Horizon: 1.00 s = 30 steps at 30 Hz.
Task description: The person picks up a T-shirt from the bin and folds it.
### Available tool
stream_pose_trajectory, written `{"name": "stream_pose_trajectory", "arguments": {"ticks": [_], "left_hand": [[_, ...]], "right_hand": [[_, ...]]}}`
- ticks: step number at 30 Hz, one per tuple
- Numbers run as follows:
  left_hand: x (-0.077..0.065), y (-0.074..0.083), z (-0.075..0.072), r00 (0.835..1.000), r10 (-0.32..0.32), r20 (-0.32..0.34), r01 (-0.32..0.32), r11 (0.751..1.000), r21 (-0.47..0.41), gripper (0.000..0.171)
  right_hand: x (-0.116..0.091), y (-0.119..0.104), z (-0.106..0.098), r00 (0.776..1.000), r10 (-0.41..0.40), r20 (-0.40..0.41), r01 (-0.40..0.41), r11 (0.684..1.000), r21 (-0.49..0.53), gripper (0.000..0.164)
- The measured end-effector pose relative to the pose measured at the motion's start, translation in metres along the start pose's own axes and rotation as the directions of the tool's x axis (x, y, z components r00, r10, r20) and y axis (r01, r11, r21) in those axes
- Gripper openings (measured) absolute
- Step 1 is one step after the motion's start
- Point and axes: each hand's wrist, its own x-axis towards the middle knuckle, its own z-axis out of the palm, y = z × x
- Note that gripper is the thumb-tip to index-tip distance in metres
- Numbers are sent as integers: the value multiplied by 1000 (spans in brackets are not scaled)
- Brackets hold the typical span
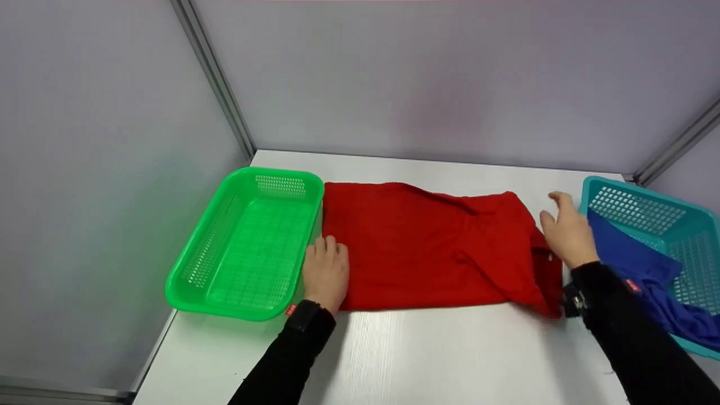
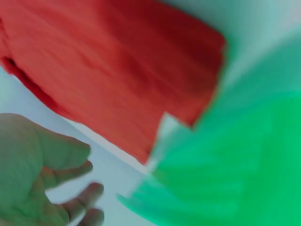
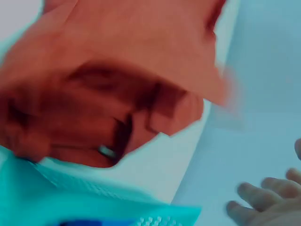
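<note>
A red shirt [image 1: 416, 247] lies stretched sideways on the white table, smooth at its left end and bunched at its right. In the right wrist view its dark opening shows with a small pale tag [image 3: 107, 151] inside. My left hand [image 1: 327, 273] is by the shirt's left edge, beside the green basket. In the left wrist view its loosely bent fingers [image 2: 87, 194] hold nothing. Near the shirt's right end is my right hand [image 1: 569, 233], thumb and index finger spread apart. Its fingers [image 3: 258, 197] are away from the cloth in the right wrist view.
The green basket [image 1: 185, 261] at the left has nothing in it. A teal basket [image 1: 647, 197] at the right holds blue cloth [image 1: 635, 253]. Grey panels [image 1: 450, 79] stand behind the table [image 1: 405, 354] and along its sides.
</note>
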Motion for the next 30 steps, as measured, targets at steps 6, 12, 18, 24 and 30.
{"name": "stream_pose_trajectory", "arguments": {"ticks": [6,12,18,24,30], "left_hand": [[-26,24,4,971,204,127,-161,944,-287,27],[-52,21,25,954,204,222,-97,904,-416,51],[-59,11,33,949,204,239,-65,872,-484,56],[-63,1,37,934,226,275,-38,831,-555,61],[-70,-18,39,918,237,319,15,781,-625,60]], "right_hand": [[-55,9,52,970,-225,-94,192,943,-274,15],[-99,44,85,995,-86,-55,63,942,-330,34],[-103,64,88,995,97,20,-96,995,-40,24],[-110,72,82,963,-11,-269,25,999,49,15],[-130,78,73,982,-57,-180,23,983,-184,18]]}}
